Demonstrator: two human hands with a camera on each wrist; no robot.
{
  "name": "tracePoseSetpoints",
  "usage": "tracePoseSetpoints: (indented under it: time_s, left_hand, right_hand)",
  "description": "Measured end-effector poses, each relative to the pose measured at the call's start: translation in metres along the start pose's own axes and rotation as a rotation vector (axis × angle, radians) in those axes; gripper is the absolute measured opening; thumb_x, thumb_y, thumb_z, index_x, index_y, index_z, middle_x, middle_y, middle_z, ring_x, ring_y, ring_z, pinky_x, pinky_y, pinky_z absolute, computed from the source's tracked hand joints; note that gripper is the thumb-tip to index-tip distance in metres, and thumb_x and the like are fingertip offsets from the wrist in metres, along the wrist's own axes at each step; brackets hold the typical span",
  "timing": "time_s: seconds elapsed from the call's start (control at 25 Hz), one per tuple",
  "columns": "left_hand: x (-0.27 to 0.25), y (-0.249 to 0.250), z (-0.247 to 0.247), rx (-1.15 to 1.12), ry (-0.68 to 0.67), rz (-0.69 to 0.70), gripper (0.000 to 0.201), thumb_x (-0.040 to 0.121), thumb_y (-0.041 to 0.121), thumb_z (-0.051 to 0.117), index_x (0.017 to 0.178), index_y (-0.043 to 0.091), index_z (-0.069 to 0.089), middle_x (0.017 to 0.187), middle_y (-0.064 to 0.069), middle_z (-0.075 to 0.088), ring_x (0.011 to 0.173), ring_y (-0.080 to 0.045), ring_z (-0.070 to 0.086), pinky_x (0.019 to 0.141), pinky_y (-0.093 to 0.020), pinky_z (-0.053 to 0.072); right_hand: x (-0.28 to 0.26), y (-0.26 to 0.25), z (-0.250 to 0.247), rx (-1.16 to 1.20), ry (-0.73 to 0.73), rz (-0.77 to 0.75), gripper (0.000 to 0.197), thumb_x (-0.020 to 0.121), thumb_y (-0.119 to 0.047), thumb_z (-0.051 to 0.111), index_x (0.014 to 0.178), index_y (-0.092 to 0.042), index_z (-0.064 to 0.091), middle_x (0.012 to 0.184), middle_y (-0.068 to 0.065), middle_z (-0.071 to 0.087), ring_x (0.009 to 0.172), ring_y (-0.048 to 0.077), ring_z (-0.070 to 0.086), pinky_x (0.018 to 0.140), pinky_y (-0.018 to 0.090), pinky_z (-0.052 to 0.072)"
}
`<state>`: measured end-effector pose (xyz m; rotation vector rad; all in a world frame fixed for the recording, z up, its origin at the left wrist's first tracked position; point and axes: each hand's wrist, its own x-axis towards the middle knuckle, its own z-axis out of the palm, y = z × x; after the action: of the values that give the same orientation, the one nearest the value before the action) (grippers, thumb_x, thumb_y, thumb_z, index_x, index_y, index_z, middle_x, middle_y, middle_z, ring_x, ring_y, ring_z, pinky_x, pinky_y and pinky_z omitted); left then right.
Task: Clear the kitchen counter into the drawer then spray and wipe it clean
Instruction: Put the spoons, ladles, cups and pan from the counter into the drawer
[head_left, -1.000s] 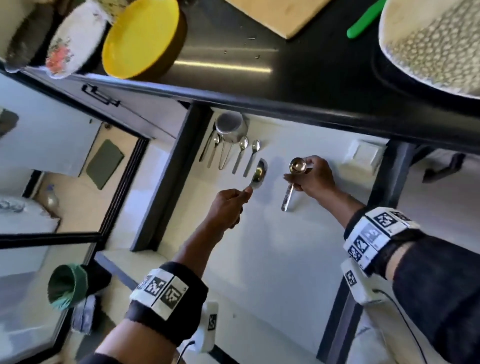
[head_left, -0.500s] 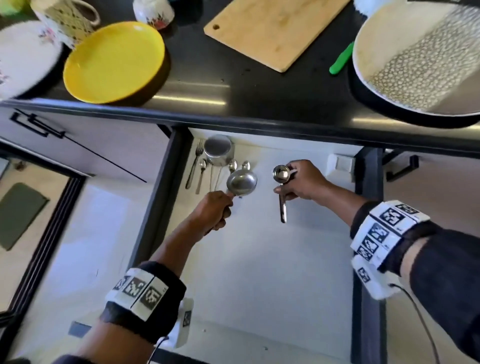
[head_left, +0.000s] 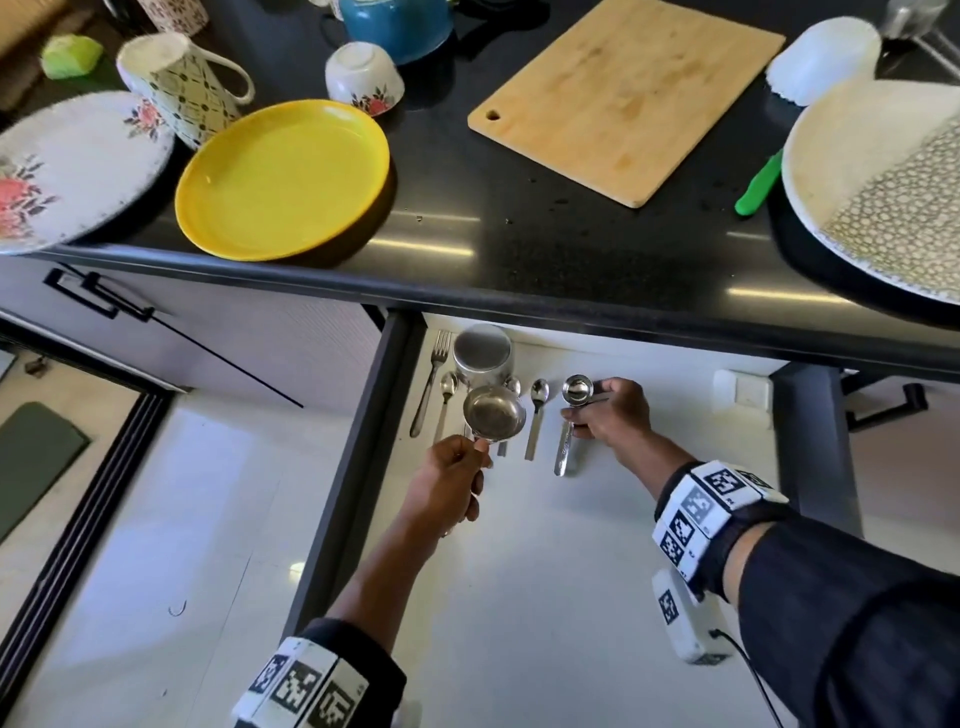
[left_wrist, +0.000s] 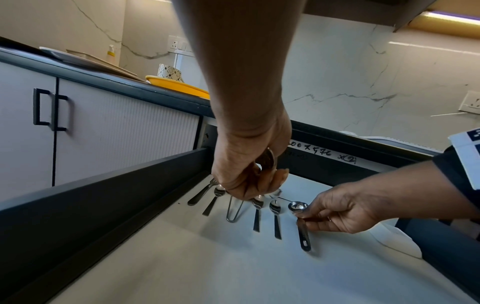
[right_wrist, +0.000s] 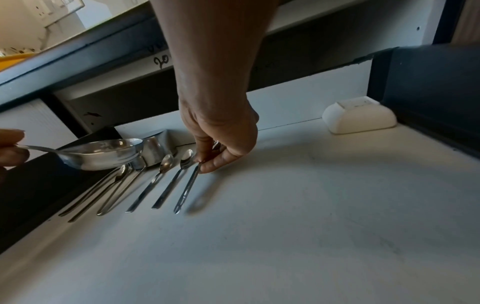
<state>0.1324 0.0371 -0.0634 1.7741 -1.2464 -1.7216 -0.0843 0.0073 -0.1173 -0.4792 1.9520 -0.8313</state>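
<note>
Head: left hand (head_left: 451, 480) grips large measuring cup (head_left: 494, 414) over drawer (head_left: 519, 571), 12 o'clock end, likely awaiting a slot.
Left wrist: right hand (left_wrist: 345, 207) pinches small measuring spoon (left_wrist: 302, 224), aligning it with the spoon row.
Right wrist: spoon handle (right_wrist: 187, 188) lies on the drawer floor.

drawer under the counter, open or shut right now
Open. The drawer is pulled out below the counter, its white floor exposed, with a fork and spoons lying in a row inside.
</note>
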Motion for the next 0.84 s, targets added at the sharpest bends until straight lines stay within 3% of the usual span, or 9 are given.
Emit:
tracePoseSetpoints:
  time_s: [0.2, 0.28, 0.4, 0.6, 0.76, 0.84]
  left_hand:
    - [0.002, -0.002, -0.002, 0.036, -0.009, 0.015, 0.033, 0.101, 0.025, 0.049, 0.088, -0.003, 0.059, 0.06, -0.006, 0.045, 0.039, -0.01, 0.038, 0.037, -0.021, 0.035]
    - [0.001, -0.005, -0.003, 0.065, -0.01, 0.012, 0.035, 0.101, 0.028, 0.049, 0.088, -0.002, 0.06, 0.06, -0.006, 0.047, 0.039, -0.013, 0.041, 0.038, -0.021, 0.036]
    - [0.0, -0.006, 0.004, 0.093, -0.007, 0.003, 0.033, 0.101, 0.03, 0.048, 0.086, 0.003, 0.061, 0.06, -0.005, 0.049, 0.039, -0.015, 0.046, 0.038, -0.02, 0.036]
    - [-0.002, -0.002, 0.021, 0.096, -0.012, 0.026, 0.032, 0.101, 0.03, 0.049, 0.085, 0.006, 0.062, 0.058, -0.004, 0.048, 0.038, -0.015, 0.047, 0.039, -0.022, 0.038]
    - [-0.01, 0.009, 0.032, 0.067, -0.086, 0.063, 0.031, 0.101, 0.03, 0.049, 0.093, 0.004, 0.063, 0.06, -0.003, 0.05, 0.043, -0.014, 0.049, 0.04, -0.021, 0.04]
    - [-0.015, 0.017, 0.046, 0.052, -0.162, 0.09, 0.032, 0.101, 0.031, 0.049, 0.099, 0.002, 0.062, 0.062, -0.002, 0.053, 0.045, -0.014, 0.051, 0.042, -0.022, 0.042]
  right_hand:
    - [0.006, 0.004, 0.013, -0.058, 0.057, -0.009, 0.044, 0.062, -0.008, 0.092, 0.09, -0.014, 0.059, 0.093, 0.011, 0.07, 0.064, 0.021, 0.07, 0.06, 0.034, 0.062]
    - [0.008, 0.008, 0.016, -0.153, 0.073, -0.066, 0.049, 0.057, -0.023, 0.095, 0.088, -0.02, 0.057, 0.096, 0.008, 0.07, 0.076, 0.023, 0.071, 0.072, 0.04, 0.061]
    - [0.009, 0.016, 0.013, -0.281, 0.081, -0.149, 0.056, 0.059, -0.032, 0.093, 0.099, -0.022, 0.056, 0.104, 0.004, 0.066, 0.093, 0.023, 0.065, 0.082, 0.033, 0.056]
    - [0.012, 0.027, -0.001, -0.285, 0.026, -0.132, 0.054, 0.06, -0.038, 0.09, 0.099, -0.028, 0.054, 0.098, 0.005, 0.068, 0.089, 0.023, 0.067, 0.081, 0.036, 0.057]
    - [-0.013, 0.023, -0.007, -0.237, 0.076, -0.235, 0.029, 0.081, -0.045, 0.075, 0.093, -0.022, 0.062, 0.093, 0.002, 0.07, 0.088, 0.02, 0.066, 0.076, 0.036, 0.058]
    - [-0.034, 0.014, -0.018, -0.036, -0.064, -0.173, 0.031, 0.089, -0.047, 0.067, 0.096, -0.016, 0.067, 0.087, 0.006, 0.072, 0.078, 0.018, 0.069, 0.065, 0.031, 0.06]
